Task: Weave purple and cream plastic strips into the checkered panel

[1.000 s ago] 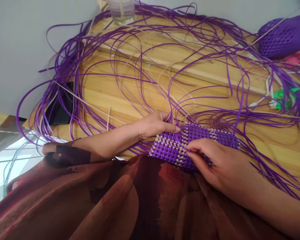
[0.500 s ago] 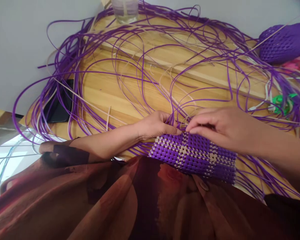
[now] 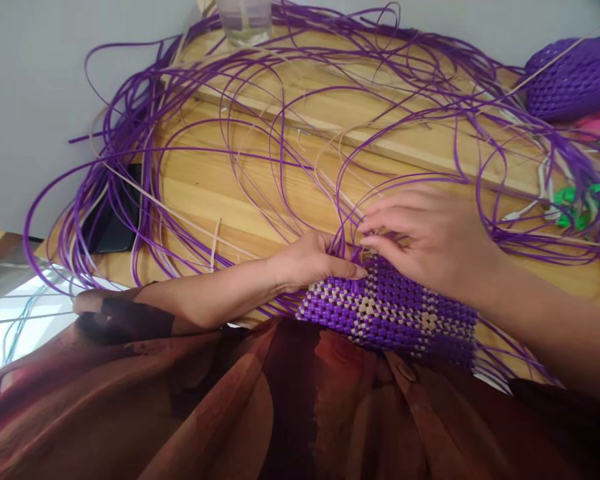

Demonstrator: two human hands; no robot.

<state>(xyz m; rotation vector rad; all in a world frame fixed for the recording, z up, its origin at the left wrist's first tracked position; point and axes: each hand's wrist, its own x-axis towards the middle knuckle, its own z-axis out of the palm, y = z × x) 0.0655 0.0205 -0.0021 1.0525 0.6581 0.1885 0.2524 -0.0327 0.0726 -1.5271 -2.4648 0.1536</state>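
Observation:
A woven panel of purple and cream plastic strips lies at the table's front edge, against my clothing. My left hand grips its upper left edge, thumb on top and fingers behind among the loose strips. Just to the right, my right hand is bent over the same edge, thumb and fingertips closed around a strip end there. Which strip it is, and its colour, I cannot make out. Long purple strips rise from between my hands and curve away over the tabletop.
Loops of purple and cream strips ring the wooden table. A glass stands at the back and a dark phone lies left under strips. On the right are a purple woven piece, a green item and a white cable.
My right hand has lifted slightly and shifted up and left, its fingers now above the panel's edge. My left hand stays on the edge. The view has shifted a little.

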